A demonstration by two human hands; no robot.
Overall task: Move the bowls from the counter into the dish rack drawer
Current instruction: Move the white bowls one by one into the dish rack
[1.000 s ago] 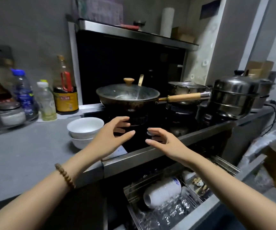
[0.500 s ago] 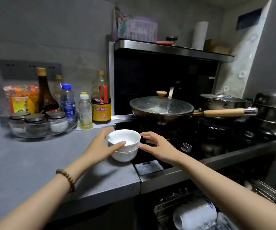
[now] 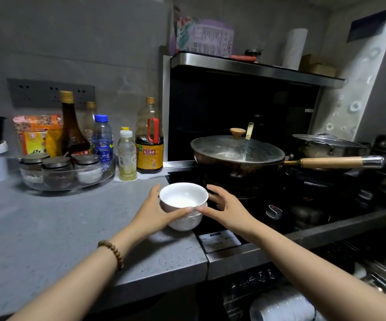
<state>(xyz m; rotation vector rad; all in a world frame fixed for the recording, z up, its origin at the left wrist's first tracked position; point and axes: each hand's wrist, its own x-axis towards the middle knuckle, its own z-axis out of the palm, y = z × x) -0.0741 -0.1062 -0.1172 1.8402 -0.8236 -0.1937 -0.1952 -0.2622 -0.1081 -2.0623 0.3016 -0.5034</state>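
Two stacked white bowls [image 3: 183,196] stand on the grey counter [image 3: 48,228] at its right edge, beside the stove. My left hand [image 3: 152,210] cups the stack from the left, thumb across its front. My right hand [image 3: 225,208] wraps the right side, thumb meeting the left one under the top bowl's rim. The top bowl looks slightly raised and tilted over the lower one. The dish rack drawer [image 3: 280,304] is pulled out below, at the bottom right, with a row of white bowls lying in it.
A lidded wok [image 3: 238,156] with a wooden handle sits on the black stove [image 3: 303,205] just behind the bowls. Bottles [image 3: 149,140] and a glass tray of jars [image 3: 67,172] line the wall at the left. More pots stand at the far right.
Both hands came from open in the air onto the bowl stack and closed around it. The camera turned left and moved closer to the counter.
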